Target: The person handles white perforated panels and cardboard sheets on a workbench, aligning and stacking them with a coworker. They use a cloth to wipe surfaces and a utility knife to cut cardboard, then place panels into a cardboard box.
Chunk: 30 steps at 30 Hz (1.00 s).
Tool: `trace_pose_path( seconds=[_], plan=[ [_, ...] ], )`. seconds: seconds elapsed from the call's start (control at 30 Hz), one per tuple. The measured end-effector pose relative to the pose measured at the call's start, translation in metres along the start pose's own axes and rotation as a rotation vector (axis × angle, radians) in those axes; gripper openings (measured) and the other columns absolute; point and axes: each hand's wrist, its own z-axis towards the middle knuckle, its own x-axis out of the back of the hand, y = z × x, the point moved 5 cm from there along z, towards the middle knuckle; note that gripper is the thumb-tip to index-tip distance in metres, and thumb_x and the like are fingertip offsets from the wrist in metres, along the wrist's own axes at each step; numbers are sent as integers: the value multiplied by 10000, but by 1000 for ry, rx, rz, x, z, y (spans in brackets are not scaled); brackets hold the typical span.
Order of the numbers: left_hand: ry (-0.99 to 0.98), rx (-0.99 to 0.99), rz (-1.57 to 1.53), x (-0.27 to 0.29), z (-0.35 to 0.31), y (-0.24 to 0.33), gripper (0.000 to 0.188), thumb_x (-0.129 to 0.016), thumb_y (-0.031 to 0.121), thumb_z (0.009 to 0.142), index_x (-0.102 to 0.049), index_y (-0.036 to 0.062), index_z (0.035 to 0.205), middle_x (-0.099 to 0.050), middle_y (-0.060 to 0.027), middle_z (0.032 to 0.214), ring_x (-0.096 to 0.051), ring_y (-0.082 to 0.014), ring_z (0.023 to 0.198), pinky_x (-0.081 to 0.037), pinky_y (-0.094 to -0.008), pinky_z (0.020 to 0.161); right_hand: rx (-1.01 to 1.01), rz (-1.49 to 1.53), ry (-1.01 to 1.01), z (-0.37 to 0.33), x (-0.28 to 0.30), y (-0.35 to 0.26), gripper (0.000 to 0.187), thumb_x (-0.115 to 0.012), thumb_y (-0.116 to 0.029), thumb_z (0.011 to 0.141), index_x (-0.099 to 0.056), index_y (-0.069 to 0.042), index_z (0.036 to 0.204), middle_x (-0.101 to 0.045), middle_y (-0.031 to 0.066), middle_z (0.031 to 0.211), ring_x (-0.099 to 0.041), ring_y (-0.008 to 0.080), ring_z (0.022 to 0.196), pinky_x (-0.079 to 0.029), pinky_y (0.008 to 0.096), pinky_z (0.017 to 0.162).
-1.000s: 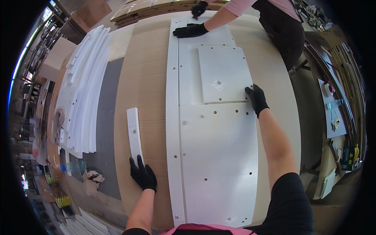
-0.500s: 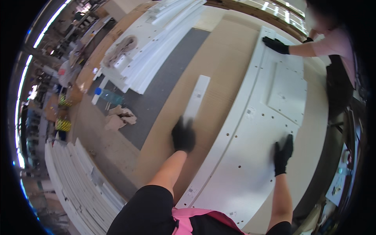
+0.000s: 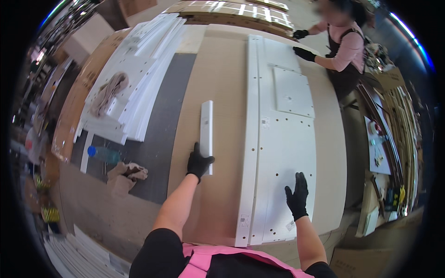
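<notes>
My left hand [image 3: 199,163], in a black glove, grips the near end of a narrow white board [image 3: 206,125], its thumb across the top. The strip shows its top face and one long side edge, over brown cardboard [image 3: 227,153]. Flat and spread, my right hand [image 3: 297,195], also black-gloved, is over the near part of a wide white panel [image 3: 285,153] drilled with small holes; whether it presses on it I cannot tell. A long narrow white board [image 3: 250,139] runs along the panel's left side, and a smaller white panel [image 3: 293,92] lies on its far part.
Stacked white boards [image 3: 139,78] with a cloth [image 3: 110,92] on top stand at the left. Nearer are a blue-capped bottle [image 3: 104,154] and a crumpled rag [image 3: 125,178]. Across the table's far right, a co-worker's gloved hand [image 3: 304,54] is by the panel's far end.
The view has swung to the right. My left hand, blurred before, now shows clearly on the strip, whose side edge has come into sight. My right hand has moved nearer to me over the panel.
</notes>
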Motion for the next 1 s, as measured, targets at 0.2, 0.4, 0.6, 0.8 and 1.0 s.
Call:
trace_pose_path(
  seconds=[0.2,0.4,0.6,0.8,1.0],
  plan=[
    [-432,-168,-780,17,-8,65,717,-698,288,823,-382,29,1412,-566,-105,1225,-539,-186,1113,-431,-334,973,-213,-156,-123,-23,-14,20,742,-701,-284,836,-348,-64,1450,-319,202,1510,-311,389,1374,-265,522,1103],
    [-215,-404,-484,-44,28,207,947,-765,296,782,-228,7,1506,-424,-180,1445,-429,-257,1317,-381,-359,1067,-165,-220,-40,-19,-21,31,732,-647,-404,859,-372,-74,1452,-303,178,1528,-271,384,1398,-203,545,1133],
    [-66,-290,-157,-122,81,298,950,-729,307,746,-217,126,1525,-444,-254,1302,-563,-357,1127,-494,-422,939,-186,-163,-42,-18,-16,30,718,-645,-415,840,-406,-76,1427,-327,184,1518,-288,377,1395,-193,539,1136],
    [102,-321,127,-158,139,311,792,-644,283,789,-297,127,1483,-493,-257,1246,-584,-384,1085,-488,-430,931,-161,-124,-13,-12,-6,30,661,-641,-425,836,-471,-57,1359,-383,200,1456,-331,380,1348,-224,542,1106],
    [101,-407,159,-186,171,302,586,-574,217,834,-417,109,1388,-554,-177,1178,-586,-352,1079,-488,-451,902,-208,-63,-62,-11,-8,35,699,-647,-426,820,-447,-82,1395,-354,181,1495,-307,382,1378,-191,540,1134]
  ],
)
